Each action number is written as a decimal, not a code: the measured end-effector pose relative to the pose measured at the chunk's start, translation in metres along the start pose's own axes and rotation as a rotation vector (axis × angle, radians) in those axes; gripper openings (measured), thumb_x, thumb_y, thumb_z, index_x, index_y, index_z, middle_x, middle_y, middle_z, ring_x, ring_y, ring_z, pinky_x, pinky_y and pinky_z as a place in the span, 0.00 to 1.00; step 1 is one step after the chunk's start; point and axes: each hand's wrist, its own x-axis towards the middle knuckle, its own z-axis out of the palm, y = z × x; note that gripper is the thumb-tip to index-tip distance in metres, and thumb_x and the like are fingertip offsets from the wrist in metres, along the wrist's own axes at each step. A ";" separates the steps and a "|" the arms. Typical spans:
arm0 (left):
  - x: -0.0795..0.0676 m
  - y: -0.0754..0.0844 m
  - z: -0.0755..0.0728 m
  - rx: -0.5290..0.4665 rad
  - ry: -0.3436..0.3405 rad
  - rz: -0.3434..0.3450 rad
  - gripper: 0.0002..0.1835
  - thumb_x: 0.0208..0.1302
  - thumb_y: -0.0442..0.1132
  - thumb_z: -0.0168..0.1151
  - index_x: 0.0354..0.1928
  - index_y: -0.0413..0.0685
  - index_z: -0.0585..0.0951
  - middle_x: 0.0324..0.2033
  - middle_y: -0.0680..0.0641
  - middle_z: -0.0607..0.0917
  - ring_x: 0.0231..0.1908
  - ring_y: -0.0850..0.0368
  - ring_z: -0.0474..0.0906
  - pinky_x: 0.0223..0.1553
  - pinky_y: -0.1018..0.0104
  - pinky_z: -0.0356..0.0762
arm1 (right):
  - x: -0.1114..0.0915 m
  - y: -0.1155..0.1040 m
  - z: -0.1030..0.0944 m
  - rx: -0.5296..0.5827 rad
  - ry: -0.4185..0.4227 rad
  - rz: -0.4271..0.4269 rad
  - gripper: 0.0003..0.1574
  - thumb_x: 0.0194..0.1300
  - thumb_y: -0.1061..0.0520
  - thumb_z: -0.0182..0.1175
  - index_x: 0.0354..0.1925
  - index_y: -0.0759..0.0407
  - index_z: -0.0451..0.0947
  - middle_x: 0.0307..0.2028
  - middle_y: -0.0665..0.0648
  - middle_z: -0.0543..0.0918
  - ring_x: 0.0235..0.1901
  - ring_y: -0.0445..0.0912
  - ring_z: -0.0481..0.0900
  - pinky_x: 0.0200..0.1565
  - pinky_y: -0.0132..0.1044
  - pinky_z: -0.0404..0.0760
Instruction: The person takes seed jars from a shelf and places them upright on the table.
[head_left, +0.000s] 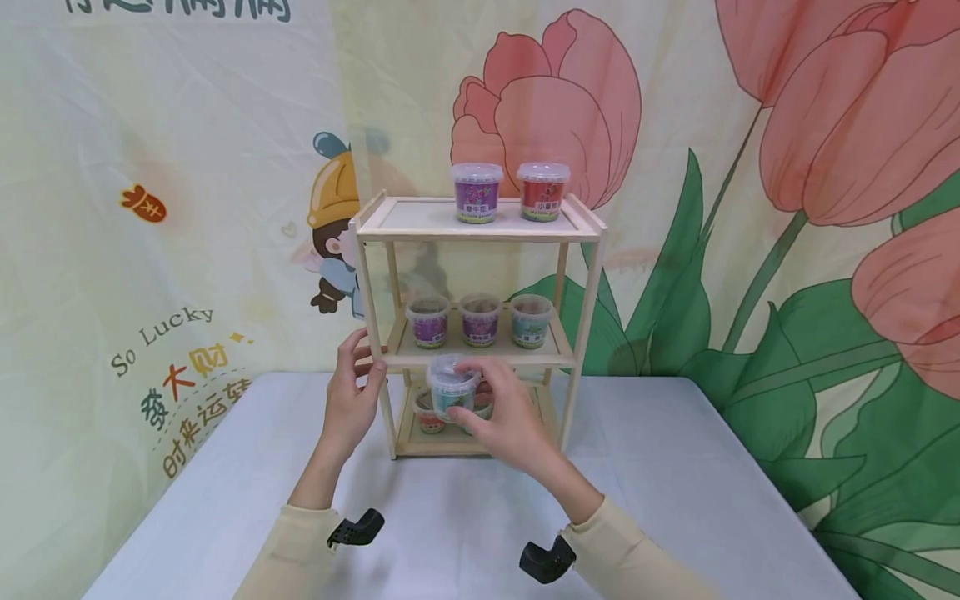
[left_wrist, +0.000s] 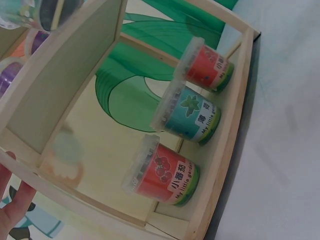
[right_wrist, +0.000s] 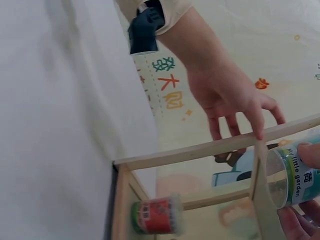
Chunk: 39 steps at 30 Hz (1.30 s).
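Observation:
A small clear-lidded plastic cup with a teal label point(head_left: 448, 393) is pinched between the thumb and fingers of my right hand point(head_left: 513, 410). It is in front of the wooden rack point(head_left: 480, 361), just below the middle shelf's front edge. In the right wrist view the cup point(right_wrist: 295, 175) lies sideways across the picture, and "My little garden" can be read on it. My left hand point(head_left: 354, 392) grips the rack's left front post, thumb on the front side and fingers behind. The left wrist view shows only a few of its fingertips point(left_wrist: 20, 200).
On the top shelf stand a purple cup point(head_left: 477, 193) and a red cup point(head_left: 543, 192). Two purple cups point(head_left: 430, 323) and a teal cup point(head_left: 531, 322) line the middle shelf. Below are two red cups point(left_wrist: 167, 172) with a teal cup point(left_wrist: 192, 115) between them. White cloth point(head_left: 637, 483) covers the table.

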 end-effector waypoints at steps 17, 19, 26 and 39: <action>0.001 -0.002 -0.001 -0.021 0.009 0.007 0.32 0.83 0.40 0.55 0.82 0.64 0.58 0.64 0.39 0.77 0.58 0.40 0.80 0.55 0.37 0.81 | -0.023 0.027 0.043 0.017 0.018 0.123 0.32 0.64 0.60 0.77 0.64 0.50 0.77 0.53 0.54 0.77 0.48 0.45 0.79 0.52 0.39 0.85; 0.001 -0.003 -0.001 -0.020 0.014 0.003 0.32 0.83 0.39 0.55 0.82 0.64 0.58 0.64 0.39 0.77 0.58 0.40 0.80 0.55 0.37 0.81 | -0.025 0.031 0.048 0.023 0.009 0.134 0.32 0.65 0.60 0.77 0.64 0.50 0.77 0.53 0.54 0.77 0.48 0.45 0.79 0.53 0.40 0.85; -0.002 -0.002 0.000 -0.022 0.021 -0.014 0.32 0.83 0.40 0.55 0.82 0.66 0.59 0.64 0.39 0.78 0.59 0.40 0.80 0.55 0.36 0.80 | -0.031 0.045 0.067 0.058 -0.006 0.165 0.32 0.65 0.61 0.76 0.63 0.50 0.76 0.53 0.55 0.76 0.48 0.46 0.79 0.52 0.44 0.86; -0.003 0.006 -0.001 0.016 0.054 -0.042 0.30 0.82 0.42 0.57 0.80 0.70 0.63 0.64 0.41 0.81 0.60 0.40 0.79 0.57 0.36 0.79 | -0.037 0.057 0.094 0.055 -0.045 0.217 0.31 0.65 0.59 0.76 0.63 0.49 0.77 0.53 0.57 0.76 0.46 0.44 0.80 0.51 0.42 0.87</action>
